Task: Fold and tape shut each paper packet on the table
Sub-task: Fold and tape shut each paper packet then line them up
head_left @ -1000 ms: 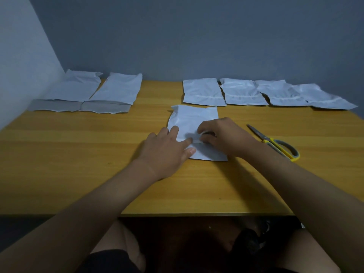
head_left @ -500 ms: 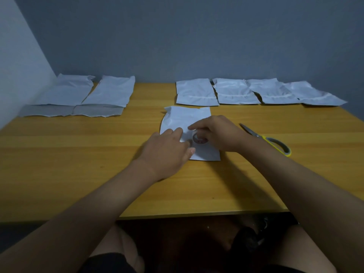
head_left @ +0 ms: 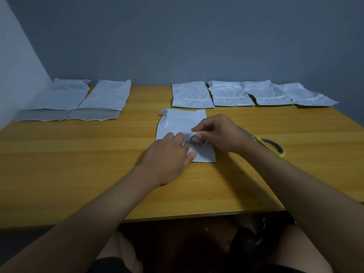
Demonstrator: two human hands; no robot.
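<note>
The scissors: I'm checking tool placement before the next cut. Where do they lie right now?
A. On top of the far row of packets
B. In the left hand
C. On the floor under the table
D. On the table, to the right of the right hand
D: the yellow-handled scissors lie flat on the table just right of the right hand, which holds the tape roll, not the scissors.
</note>
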